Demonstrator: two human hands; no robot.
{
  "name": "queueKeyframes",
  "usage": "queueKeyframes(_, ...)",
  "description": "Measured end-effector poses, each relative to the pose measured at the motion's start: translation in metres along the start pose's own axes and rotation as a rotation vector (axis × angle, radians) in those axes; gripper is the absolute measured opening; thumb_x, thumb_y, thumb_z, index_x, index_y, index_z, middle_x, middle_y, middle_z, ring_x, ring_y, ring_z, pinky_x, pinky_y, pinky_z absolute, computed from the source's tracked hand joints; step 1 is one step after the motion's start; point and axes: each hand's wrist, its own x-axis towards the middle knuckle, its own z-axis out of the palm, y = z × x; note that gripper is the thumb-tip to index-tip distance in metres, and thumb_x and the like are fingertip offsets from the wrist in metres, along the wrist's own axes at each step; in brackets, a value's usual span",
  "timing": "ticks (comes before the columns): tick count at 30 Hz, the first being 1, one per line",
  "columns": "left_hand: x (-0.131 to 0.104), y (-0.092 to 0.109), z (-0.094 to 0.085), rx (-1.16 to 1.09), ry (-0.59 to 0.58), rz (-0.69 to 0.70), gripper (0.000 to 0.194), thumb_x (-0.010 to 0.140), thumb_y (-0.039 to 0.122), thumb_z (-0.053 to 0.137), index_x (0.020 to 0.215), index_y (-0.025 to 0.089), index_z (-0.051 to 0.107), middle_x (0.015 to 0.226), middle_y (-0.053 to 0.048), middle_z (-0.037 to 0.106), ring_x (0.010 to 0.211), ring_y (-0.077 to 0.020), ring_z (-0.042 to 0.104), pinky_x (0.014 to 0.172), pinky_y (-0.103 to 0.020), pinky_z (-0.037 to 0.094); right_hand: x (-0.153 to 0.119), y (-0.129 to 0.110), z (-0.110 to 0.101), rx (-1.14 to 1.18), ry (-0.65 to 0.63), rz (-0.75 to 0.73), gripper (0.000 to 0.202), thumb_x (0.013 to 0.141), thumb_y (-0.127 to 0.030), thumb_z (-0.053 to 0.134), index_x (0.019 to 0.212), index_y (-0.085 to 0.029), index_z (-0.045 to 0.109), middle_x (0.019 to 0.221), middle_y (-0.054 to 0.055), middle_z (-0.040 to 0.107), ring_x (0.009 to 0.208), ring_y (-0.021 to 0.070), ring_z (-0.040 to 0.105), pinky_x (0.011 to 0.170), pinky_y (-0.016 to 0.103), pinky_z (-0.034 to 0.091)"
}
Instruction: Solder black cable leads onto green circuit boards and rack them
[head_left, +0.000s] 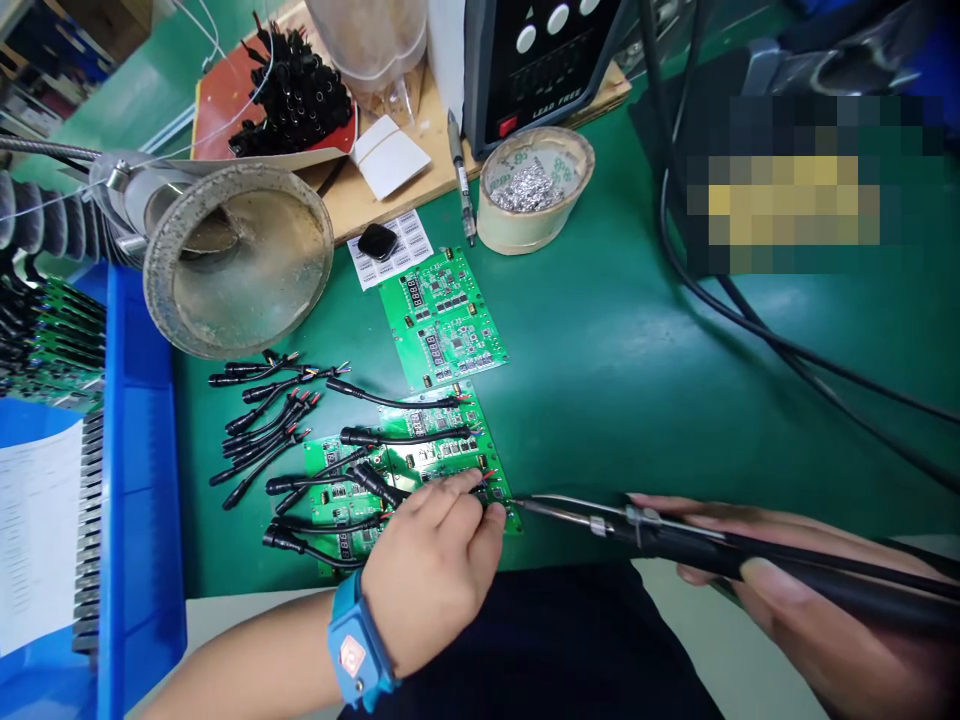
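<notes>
My left hand (439,565), in a blue wrist strap (360,645), presses its fingers on a short black cable (377,484) lying over a green circuit board (491,440). The cable's wire end is at the fingertips, partly hidden. My right hand (817,600) is wrapped around a soldering iron (697,545) with a thin metal tube along its side. Its tip reaches the board's right edge, close to my left fingertips. More black cables lie across this board and the neighbouring circuit board (324,510). Another green board (442,320) sits behind them.
Loose black cables (262,440) lie left of the boards. A fume extractor hood (240,260) hangs above them, beside a blue bin (142,450). Behind are a soldering station (544,70), a tub of metal shavings (532,215) and a pen (460,175). Thick leads (720,290) cross the right side.
</notes>
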Motion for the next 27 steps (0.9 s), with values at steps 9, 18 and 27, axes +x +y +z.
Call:
queueKeyframes(9,0.0008,-0.0035,-0.0026,-0.054,-0.043,-0.014,0.018,0.09,0.009,0.046,0.093,0.009,0.063,0.073,-0.006,0.064,0.098,-0.0219,0.063,0.085,-0.036,0.054,0.0066,-0.0072,-0.0016,-0.035,-0.098,-0.221,0.023,0.081,-0.025,0.047,0.069,-0.025,0.067,0.078,0.005,0.072,0.075,0.0182,0.07,0.065,0.022,0.058)
queueKeyframes(18,0.0024,-0.0019,0.0005,-0.043,-0.043,-0.023,0.017,0.089,0.009,0.047,0.088,0.007,0.064,0.071,-0.007,0.062,0.097,-0.0218,0.062,0.089,-0.037,0.053,0.0088,-0.0059,-0.001,-0.049,-0.12,-0.267,0.028,0.084,-0.028,0.045,0.066,-0.023,0.066,0.076,0.005,0.072,0.072,0.0173,0.07,0.062,0.02,0.058)
queueKeyframes(27,0.003,-0.0026,0.0004,-0.048,-0.029,-0.012,0.019,0.089,0.009,0.046,0.091,0.004,0.064,0.072,-0.008,0.061,0.093,-0.0238,0.063,0.084,-0.037,0.055,0.0049,-0.0031,-0.0019,-0.035,-0.097,-0.316,0.017,0.078,-0.019,0.05,0.083,-0.021,0.067,0.077,0.005,0.072,0.073,0.0167,0.07,0.066,0.02,0.058)
